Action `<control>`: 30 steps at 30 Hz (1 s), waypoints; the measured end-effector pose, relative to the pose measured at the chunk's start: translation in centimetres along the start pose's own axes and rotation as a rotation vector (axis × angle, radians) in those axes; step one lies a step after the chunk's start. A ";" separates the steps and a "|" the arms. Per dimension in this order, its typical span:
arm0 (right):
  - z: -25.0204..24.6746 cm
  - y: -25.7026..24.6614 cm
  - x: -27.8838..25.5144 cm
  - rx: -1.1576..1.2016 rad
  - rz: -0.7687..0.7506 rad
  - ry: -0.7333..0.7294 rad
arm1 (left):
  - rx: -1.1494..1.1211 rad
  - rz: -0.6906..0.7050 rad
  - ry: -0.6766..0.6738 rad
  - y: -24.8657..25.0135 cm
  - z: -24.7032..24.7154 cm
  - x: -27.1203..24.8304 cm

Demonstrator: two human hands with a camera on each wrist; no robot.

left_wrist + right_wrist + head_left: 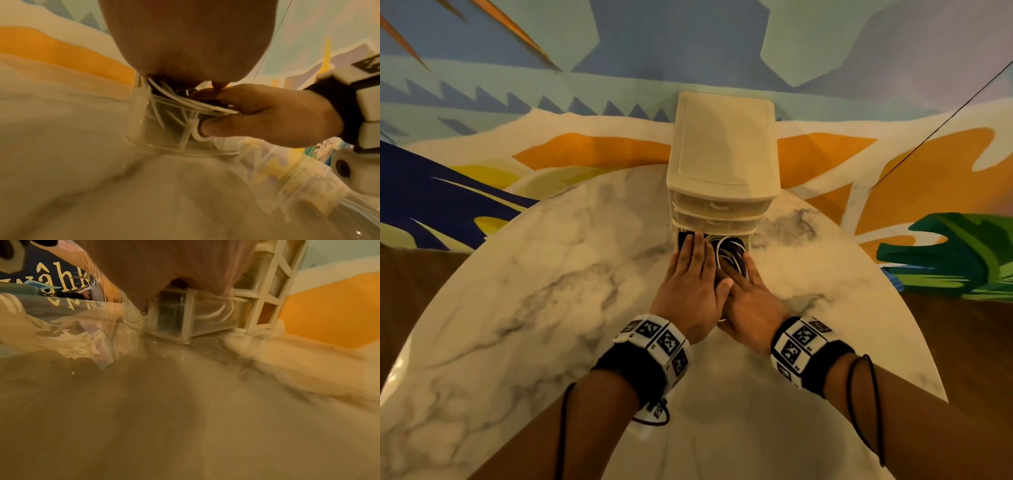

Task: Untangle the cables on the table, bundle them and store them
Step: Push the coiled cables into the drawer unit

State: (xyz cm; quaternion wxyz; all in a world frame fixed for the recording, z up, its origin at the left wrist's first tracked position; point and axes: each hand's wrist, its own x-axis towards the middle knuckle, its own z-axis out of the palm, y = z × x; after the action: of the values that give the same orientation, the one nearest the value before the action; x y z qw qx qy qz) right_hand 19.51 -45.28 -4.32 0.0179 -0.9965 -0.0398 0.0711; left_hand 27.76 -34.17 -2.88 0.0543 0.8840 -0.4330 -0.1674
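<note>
A cream plastic drawer unit (722, 154) stands at the far side of the marble table (551, 274). Its clear bottom drawer (162, 134) is pulled out toward me and holds coiled white and dark cables (731, 251). My left hand (690, 260) lies flat on the cables with straight fingers, pressing them down into the drawer. My right hand (750, 287) holds the drawer's front. In the left wrist view its thumb (218, 128) sits in the handle loop and its fingers lie over the rim on the cables (185, 99). The right wrist view shows the drawer (213, 318) partly out of the unit (265, 293).
The two upper drawers of the unit are closed. A painted wall rises right behind the table. A thin dark line runs slanted across the wall at the right (945, 120). The round table's edge curves close on both sides.
</note>
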 end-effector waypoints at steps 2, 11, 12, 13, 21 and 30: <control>0.3 0.1 0.1 0.060 0.004 -0.012 | -0.013 -0.008 0.012 0.4 0.3 -0.2; 0.2 0.0 0.2 0.052 -0.044 -0.004 | -0.037 -0.135 0.012 2.5 -1.6 0.8; 0.1 -0.1 0.1 0.031 -0.054 0.009 | -0.022 -0.176 0.005 3.3 -1.8 1.1; 0.0 -0.1 0.1 0.036 -0.057 0.044 | -0.011 -0.210 -0.001 4.0 -1.9 1.5; 0.4 0.2 -0.2 0.017 -0.028 0.326 | 0.047 -0.243 -0.046 5.1 -1.9 2.9; 0.8 0.2 -0.1 -0.001 -0.037 0.132 | -0.159 -0.116 0.094 2.2 -2.4 1.2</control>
State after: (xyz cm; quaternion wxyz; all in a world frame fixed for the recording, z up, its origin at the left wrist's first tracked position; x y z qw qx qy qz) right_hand 19.32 -45.41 -5.13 0.0211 -0.9981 -0.0569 0.0051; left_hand 27.63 -36.63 -0.44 0.1349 0.9073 -0.3636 -0.1627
